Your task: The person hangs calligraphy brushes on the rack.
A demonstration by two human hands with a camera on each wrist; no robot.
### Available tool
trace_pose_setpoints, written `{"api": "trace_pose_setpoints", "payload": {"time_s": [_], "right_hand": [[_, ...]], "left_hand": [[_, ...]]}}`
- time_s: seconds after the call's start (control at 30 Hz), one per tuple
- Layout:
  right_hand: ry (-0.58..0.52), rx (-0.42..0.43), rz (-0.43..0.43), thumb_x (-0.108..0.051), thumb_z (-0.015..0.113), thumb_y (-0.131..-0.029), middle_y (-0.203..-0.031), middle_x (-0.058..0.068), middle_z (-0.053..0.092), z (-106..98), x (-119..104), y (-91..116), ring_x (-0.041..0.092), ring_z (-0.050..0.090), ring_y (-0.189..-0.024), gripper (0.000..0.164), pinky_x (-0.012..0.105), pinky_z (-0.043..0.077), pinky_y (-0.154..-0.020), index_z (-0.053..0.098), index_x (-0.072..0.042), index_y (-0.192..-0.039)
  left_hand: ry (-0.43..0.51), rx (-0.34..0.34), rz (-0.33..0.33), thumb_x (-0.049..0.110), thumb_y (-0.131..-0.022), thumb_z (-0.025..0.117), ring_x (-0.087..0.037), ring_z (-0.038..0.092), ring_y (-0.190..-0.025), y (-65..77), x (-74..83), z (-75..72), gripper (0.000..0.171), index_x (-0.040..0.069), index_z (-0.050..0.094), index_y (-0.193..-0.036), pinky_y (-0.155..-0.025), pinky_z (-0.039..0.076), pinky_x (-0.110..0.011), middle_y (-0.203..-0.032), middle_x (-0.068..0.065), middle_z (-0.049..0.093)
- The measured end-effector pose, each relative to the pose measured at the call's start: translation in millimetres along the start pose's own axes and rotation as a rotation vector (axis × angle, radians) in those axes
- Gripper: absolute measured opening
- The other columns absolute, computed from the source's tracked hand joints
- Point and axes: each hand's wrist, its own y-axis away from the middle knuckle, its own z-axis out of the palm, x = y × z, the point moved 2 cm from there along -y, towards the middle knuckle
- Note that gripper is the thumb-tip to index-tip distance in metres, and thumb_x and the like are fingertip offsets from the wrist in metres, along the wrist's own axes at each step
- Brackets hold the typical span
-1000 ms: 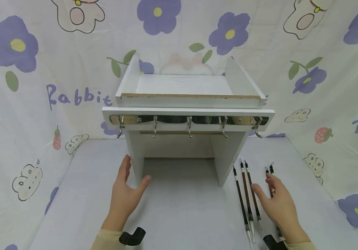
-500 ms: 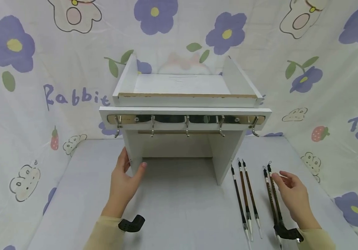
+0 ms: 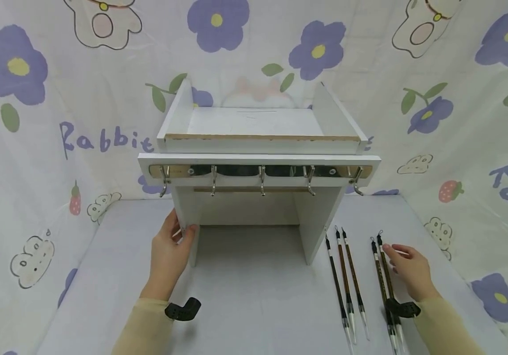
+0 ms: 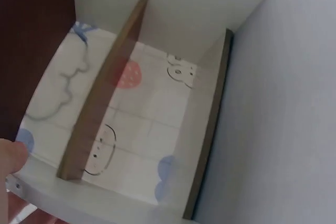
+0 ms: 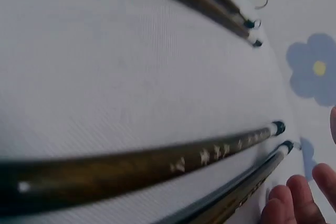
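Note:
A white wooden shelf rack (image 3: 258, 145) with a row of metal hooks stands on the white tabletop. My left hand (image 3: 169, 254) grips the edge of its left side panel, thumb in front and fingers on the outer face. The left wrist view shows the thumb (image 4: 11, 156) at that panel edge and the rack's inside with a brown crossbar (image 4: 105, 93). On the right, my right hand (image 3: 411, 273) hovers beside two dark-handled writing brushes (image 3: 381, 276), fingers loosely bent and holding nothing. In the right wrist view its fingertips (image 5: 299, 190) appear near the loop ends of those brushes.
Several more things lie about: a group of three brushes (image 3: 347, 281) rests between the rack and the other pair, bristles toward me. A cloth backdrop (image 3: 116, 98) printed with flowers and rabbits rises behind and at both sides.
My left hand has moved forward to the rack's left panel and taken hold of it. From above the brush pair, my right hand has shifted to their right side. Rack and brushes look unmoved.

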Motion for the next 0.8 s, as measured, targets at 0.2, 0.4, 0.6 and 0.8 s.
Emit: {"api": "trace_pose_setpoints", "payload": {"time_s": [0.2, 0.4, 0.6, 0.8], "right_hand": [[0.051, -0.082, 0.01, -0.058, 0.058, -0.089, -0.133, 0.025, 0.049, -4.7, 7.9, -16.1, 0.018, 0.058, -0.097, 0.082, 0.023, 0.053, -0.071, 0.041, 0.003, -0.142], [0.059, -0.119, 0.095, -0.057, 0.06, -0.088, -0.136, 0.024, 0.047, -5.1, 11.6, -23.1, 0.024, 0.054, -0.107, 0.082, 0.022, 0.049, -0.074, 0.044, 0.003, -0.141], [0.089, -0.094, 0.073, -0.054, 0.062, -0.089, -0.126, 0.021, 0.055, 0.1, 9.3, -24.7, 0.019, 0.056, -0.094, 0.075, 0.024, 0.05, -0.071, 0.051, 0.004, -0.134], [0.156, -0.038, 0.088, -0.053, 0.061, -0.089, -0.123, 0.028, 0.053, -0.1, 1.8, -20.7, 0.031, 0.054, -0.098, 0.071, 0.038, 0.049, -0.076, 0.056, 0.008, -0.126]], "left_hand": [[-0.045, 0.072, 0.044, 0.022, -0.095, 0.062, -0.027, 0.064, -0.106, -2.3, -13.3, 0.9, 0.046, 0.014, 0.053, -0.14, -0.082, 0.056, -0.037, -0.126, -0.011, 0.062], [-0.089, 0.125, 0.074, 0.018, -0.095, 0.062, -0.024, 0.068, -0.097, 1.7, -16.9, 2.3, 0.045, 0.014, 0.055, -0.139, -0.077, 0.057, -0.033, -0.117, -0.012, 0.067], [-0.104, 0.135, 0.077, 0.014, -0.094, 0.063, -0.022, 0.069, -0.093, 2.6, -16.3, 1.8, 0.044, 0.013, 0.056, -0.138, -0.074, 0.057, -0.031, -0.117, -0.01, 0.068], [-0.094, 0.125, 0.073, 0.014, -0.093, 0.063, -0.024, 0.069, -0.093, 2.9, -13.0, 3.9, 0.045, 0.012, 0.056, -0.138, -0.073, 0.057, -0.032, -0.115, -0.013, 0.068]]}}
